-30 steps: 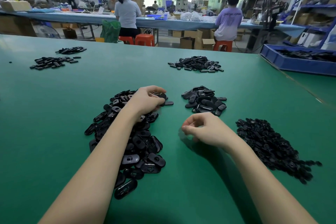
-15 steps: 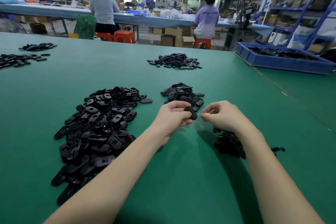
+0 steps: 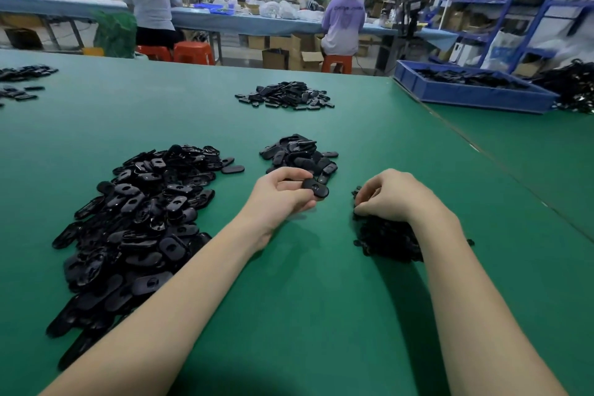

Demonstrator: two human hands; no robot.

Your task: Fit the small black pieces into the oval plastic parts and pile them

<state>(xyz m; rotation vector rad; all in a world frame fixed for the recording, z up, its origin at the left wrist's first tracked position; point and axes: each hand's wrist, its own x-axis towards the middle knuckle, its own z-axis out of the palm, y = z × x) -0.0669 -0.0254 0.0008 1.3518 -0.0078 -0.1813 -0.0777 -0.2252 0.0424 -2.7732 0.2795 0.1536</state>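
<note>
I see one blue bin [image 3: 475, 96] at the far right edge of the green table [image 3: 321, 315], filled with black parts too blurred for me to count. I count three heaps near my hands: a big pile of oval parts [image 3: 138, 219] on the left, a smaller pile [image 3: 299, 151] ahead, and a heap of small black pieces [image 3: 385, 238] under my right wrist. A fourth pile [image 3: 286, 96] lies farther off, with more at the far left edge. My left hand [image 3: 279, 199] pinches one oval part [image 3: 315, 188] just above the table, between the piles. My right hand [image 3: 395, 196] rests on the small pieces, fingers curled; I cannot tell if they grip one. Behind, two people sit at a long bench [image 3: 225, 21] near blue shelves [image 3: 514, 0].
</note>
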